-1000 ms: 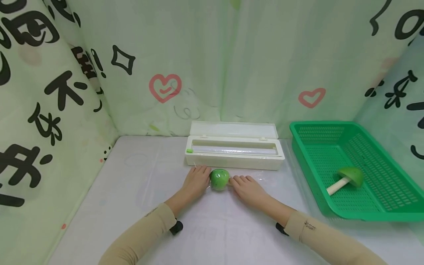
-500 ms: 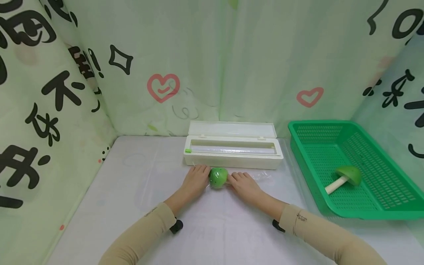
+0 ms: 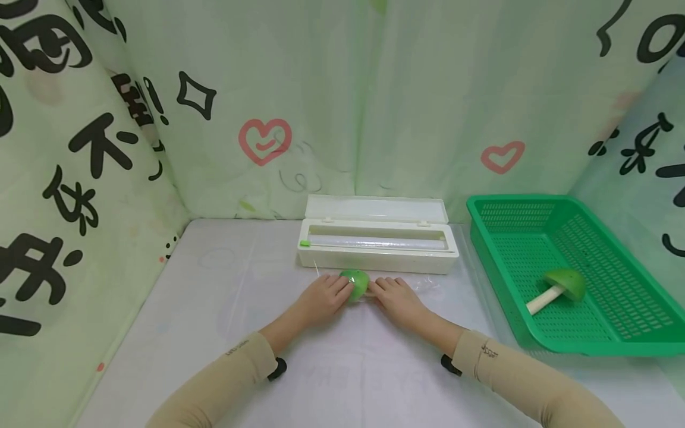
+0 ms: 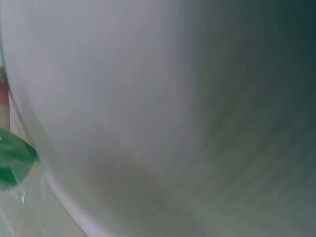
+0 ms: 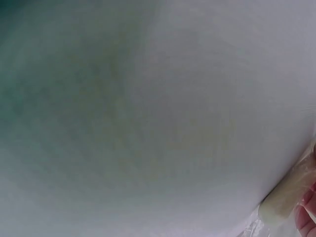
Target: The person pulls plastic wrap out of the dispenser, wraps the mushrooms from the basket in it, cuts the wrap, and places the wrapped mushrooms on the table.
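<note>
A toy mushroom with a green cap (image 3: 358, 282) lies on its side in clear cling film between the hands. My left hand (image 3: 322, 298) holds the cap from the left, its fingers bent over the edge. From the other side my right hand (image 3: 398, 304) grips the stem, mostly hidden in the head view. The pale stem (image 5: 282, 203) shows in the right wrist view, wrapped in film, with fingertips (image 5: 307, 217) against it. At the left wrist view's edge is part of the green cap (image 4: 15, 160). Loose cling film (image 3: 426, 285) trails right of my right hand.
Just behind the hands stands a white cling film dispenser (image 3: 374, 261) with its lid raised and a roll inside. A green basket (image 3: 605, 346) at the right holds another green-capped mushroom (image 3: 566, 283). Printed curtains (image 3: 417, 107) enclose the white table (image 3: 235, 267).
My left hand has shifted rightward, its fingers now covering part of the cap. My right hand moved slightly left and up early on, then stays put at the stem.
</note>
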`<state>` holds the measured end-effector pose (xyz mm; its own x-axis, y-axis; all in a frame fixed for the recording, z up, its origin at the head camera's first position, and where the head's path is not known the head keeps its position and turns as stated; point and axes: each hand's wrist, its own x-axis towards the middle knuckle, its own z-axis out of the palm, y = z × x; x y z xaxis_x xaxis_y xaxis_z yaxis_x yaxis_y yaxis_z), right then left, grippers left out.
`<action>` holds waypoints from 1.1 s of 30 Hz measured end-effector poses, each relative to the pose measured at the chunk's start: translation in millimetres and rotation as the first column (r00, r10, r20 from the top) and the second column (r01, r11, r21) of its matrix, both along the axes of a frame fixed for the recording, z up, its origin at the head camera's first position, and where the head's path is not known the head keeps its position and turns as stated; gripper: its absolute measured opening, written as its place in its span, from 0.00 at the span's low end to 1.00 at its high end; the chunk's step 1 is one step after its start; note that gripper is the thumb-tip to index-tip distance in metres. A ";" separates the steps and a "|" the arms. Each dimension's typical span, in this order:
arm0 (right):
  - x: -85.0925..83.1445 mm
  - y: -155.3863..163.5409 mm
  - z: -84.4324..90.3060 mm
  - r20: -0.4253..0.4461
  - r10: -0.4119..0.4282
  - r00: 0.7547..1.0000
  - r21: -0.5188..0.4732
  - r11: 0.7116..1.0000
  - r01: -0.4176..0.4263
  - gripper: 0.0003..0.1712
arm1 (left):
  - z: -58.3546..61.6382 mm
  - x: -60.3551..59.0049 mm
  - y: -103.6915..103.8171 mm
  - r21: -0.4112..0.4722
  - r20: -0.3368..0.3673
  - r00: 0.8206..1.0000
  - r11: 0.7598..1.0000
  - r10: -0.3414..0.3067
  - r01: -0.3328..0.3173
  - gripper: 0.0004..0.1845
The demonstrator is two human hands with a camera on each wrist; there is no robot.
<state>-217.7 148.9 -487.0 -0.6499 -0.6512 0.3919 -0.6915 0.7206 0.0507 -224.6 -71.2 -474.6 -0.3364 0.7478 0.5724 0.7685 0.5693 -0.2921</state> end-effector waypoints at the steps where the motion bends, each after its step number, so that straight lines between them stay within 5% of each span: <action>1: 0.0 0.2 0.0 0.003 0.000 1.000 -0.001 1.000 0.000 0.17 | -1.6 1.8 1.6 -0.004 0.023 0.999 1.000 -0.026 0.026 0.13; 4: -0.1 0.8 0.1 0.009 0.004 1.000 -0.007 1.000 -0.003 0.17 | -6.0 7.6 4.8 -0.025 0.133 0.991 1.000 -0.013 0.016 0.12; 7: -0.4 1.4 -0.6 0.006 0.008 1.000 -0.012 1.000 -0.008 0.16 | -6.7 12.7 4.1 -0.086 0.215 0.973 0.994 0.084 -0.067 0.11; 11: -0.5 1.9 -0.3 0.018 0.003 1.000 -0.011 1.000 -0.003 0.15 | -5.1 11.1 -2.0 -0.142 0.193 0.957 0.971 0.217 -0.192 0.08; 13: -0.2 1.9 0.7 0.038 -0.001 0.999 -0.008 1.000 0.001 0.14 | -4.0 6.9 -6.2 -0.130 0.127 0.965 0.968 0.231 -0.214 0.06; 18: 0.6 1.9 2.8 0.078 -0.007 0.997 -0.001 1.000 0.007 0.14 | -1.6 -5.5 -13.0 -0.084 -0.083 0.985 0.983 0.154 -0.160 0.03; 21: 0.6 1.6 3.4 0.079 -0.005 0.997 0.001 1.000 0.005 0.14 | 0.0 -10.1 -11.7 -0.046 -0.125 0.987 0.993 0.105 -0.112 0.03; 27: 0.5 2.1 3.5 0.066 0.003 0.998 0.008 1.000 -0.004 0.14 | 1.1 -10.0 -4.6 0.045 0.030 0.999 0.998 0.035 -0.036 0.07; 33: 1.0 2.8 4.6 0.062 0.012 0.998 0.031 0.999 -0.014 0.13 | 2.5 -5.8 -0.9 0.073 0.183 0.983 0.997 -0.007 -0.007 0.13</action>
<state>-216.8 151.7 -482.5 -0.6633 -0.6711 0.3310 -0.7035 0.7101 0.0300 -230.4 -72.1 -472.1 -0.4403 0.7064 0.5542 0.8050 0.5840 -0.1048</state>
